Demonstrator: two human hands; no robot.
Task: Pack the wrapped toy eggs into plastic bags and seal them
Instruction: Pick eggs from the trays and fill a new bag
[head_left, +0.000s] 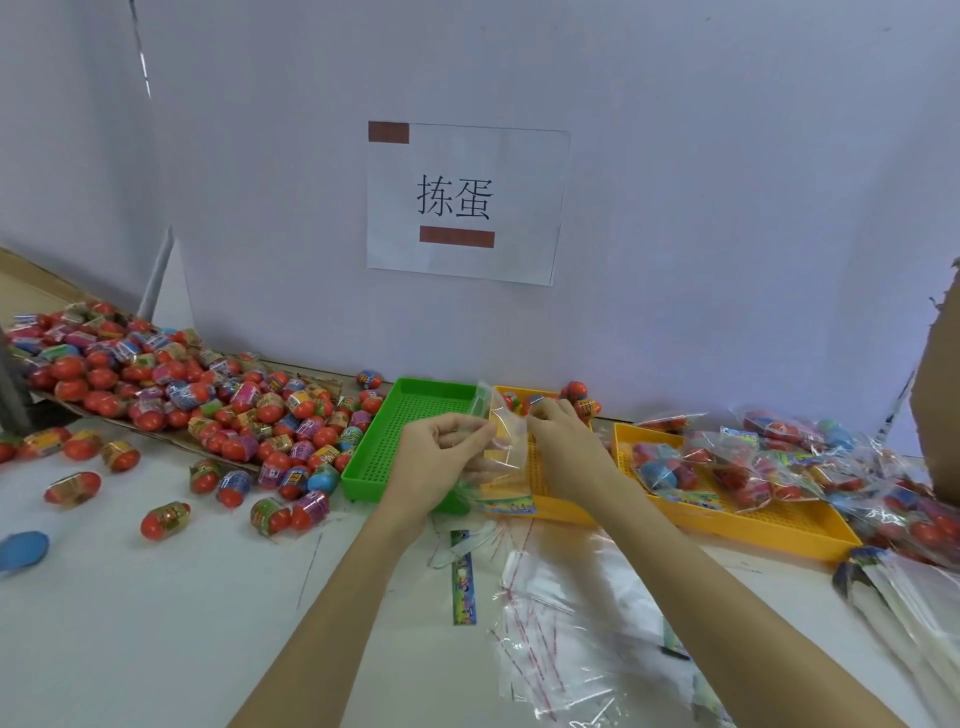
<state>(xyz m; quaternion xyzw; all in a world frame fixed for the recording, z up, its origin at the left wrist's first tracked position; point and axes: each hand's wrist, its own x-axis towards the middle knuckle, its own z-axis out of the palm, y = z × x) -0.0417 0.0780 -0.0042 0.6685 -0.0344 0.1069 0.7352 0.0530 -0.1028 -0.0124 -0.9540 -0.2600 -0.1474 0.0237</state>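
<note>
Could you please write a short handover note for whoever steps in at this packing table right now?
Left hand and right hand each pinch an edge of one clear plastic bag, held over the green tray and the yellow tray; it looks empty.
Loose wrapped eggs lie piled at the left.
Filled bags lie in and around the right yellow tray.
Spare empty bags lie at the front.
Done: several bags filled.
Left: fill and seal this bag, then pack the many remaining eggs.
</note>
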